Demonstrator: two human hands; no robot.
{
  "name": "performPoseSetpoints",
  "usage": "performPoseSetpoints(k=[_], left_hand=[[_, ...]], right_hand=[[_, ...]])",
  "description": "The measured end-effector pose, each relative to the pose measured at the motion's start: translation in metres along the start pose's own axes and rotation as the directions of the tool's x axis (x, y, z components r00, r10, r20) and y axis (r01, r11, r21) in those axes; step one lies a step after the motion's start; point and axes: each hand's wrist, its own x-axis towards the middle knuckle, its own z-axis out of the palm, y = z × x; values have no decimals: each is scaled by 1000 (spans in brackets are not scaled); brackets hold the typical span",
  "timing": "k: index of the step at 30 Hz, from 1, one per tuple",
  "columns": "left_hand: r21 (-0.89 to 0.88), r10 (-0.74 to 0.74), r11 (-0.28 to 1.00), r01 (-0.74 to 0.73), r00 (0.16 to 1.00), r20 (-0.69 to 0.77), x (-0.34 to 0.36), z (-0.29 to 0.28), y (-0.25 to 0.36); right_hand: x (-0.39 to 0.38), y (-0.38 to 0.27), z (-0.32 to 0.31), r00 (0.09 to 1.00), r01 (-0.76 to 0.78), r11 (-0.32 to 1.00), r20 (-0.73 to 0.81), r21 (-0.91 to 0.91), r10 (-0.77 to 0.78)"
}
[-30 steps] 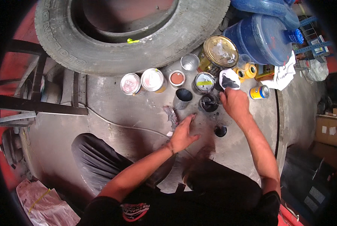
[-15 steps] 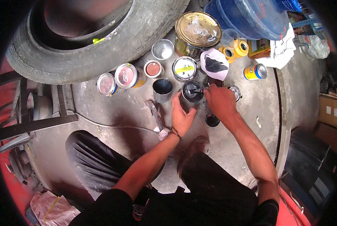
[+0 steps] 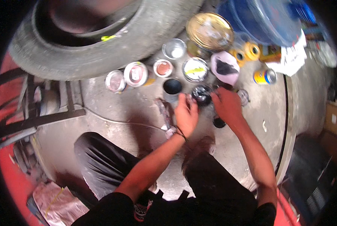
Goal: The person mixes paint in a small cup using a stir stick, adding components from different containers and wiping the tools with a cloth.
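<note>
A small round can of glossy black paint (image 3: 201, 95) stands on the floor between my two hands. At its left side is my left hand (image 3: 186, 117), thumb and fingers drawn toward each other beside the can wall; blur hides whether they touch it. My right hand (image 3: 228, 104) is closed at the can's right rim, around the stirring stick seen reaching into the paint in the earlier head view; the stick itself is smeared now. A grey cup with a dark inside (image 3: 172, 87) stands left of the can. A white-topped can with a yellow mark (image 3: 195, 70) sits just behind.
A large tyre (image 3: 82, 62) lies at the back left. Nearby stand two pale-lidded cans (image 3: 135, 74), a reddish-brown paint pot (image 3: 163, 68), a clear cup (image 3: 174, 49) and a big gold-lidded tin (image 3: 209, 32). A blue bucket (image 3: 247, 22) and yellow-blue can (image 3: 265, 77) are right.
The whole view has shifted, so the things sit further right and are blurred. My left thumb has come off the can's front toward my fingers. My right hand stays at the rim.
</note>
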Motion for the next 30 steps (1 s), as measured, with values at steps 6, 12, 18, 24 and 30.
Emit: performPoseSetpoints(k=[6,12,18,24,30], left_hand=[[180,-14,983,31,995,-95,-51,-60,110],[216,-44,973,83,983,-178,-135,-159,276],[172,-20,980,100,911,-412,-230,-246,431],[28,-58,989,142,567,-822,-367,-289,547],[-213,-206,977,-33,145,-968,-494,-281,564]], right_hand=[[-43,-53,-58,970,-169,906,228,387,83],[-116,-181,-196,916,-244,776,401,582,-13],[-214,-281,-346,822,-227,745,533,627,-198],[-242,-426,-450,490,55,795,677,604,-549],[-301,-531,-490,171,321,706,695,631,-698]])
